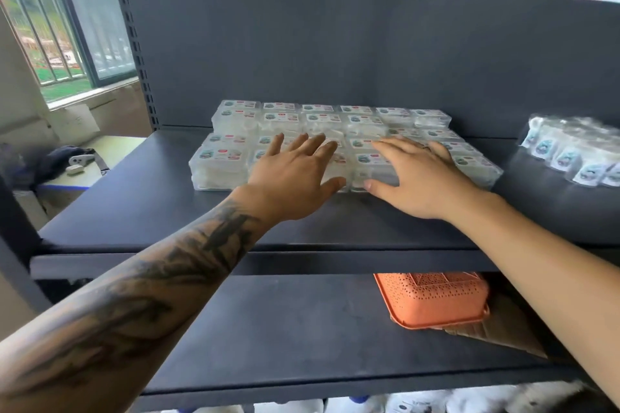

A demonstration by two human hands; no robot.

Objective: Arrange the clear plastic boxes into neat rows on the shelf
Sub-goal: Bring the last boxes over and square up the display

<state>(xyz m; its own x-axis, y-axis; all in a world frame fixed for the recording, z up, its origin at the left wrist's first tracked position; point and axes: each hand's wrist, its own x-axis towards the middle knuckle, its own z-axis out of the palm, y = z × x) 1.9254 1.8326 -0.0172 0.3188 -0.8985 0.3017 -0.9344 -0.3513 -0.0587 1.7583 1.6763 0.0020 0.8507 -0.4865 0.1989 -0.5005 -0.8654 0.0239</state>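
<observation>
Plainly, both hands lie flat with fingers spread on the block of clear plastic boxes (235,131), which sits toward the back of the dark grey shelf (141,204) in tidy rows running left to right, stacked at least two high. The left hand (297,174) rests over the front boxes near the middle, fingers straight, grasping nothing; its forearm carries a dark tattoo. The right hand (416,174) presses the boxes just beside it, palm down, thumb at the front edge of a box, also grasping nothing (a ring shows on one finger). Each lid bears a small sticker with a bluish picture and a red patch, but the writing is too blurred to read. Further right on the same shelf, apart from the block, stands a bundle of wrapped packets (570,151) with similar blue-and-white labels. On the shelf below lies an upturned orange perforated basket (432,298). A barred window (50,27) is at the left.
</observation>
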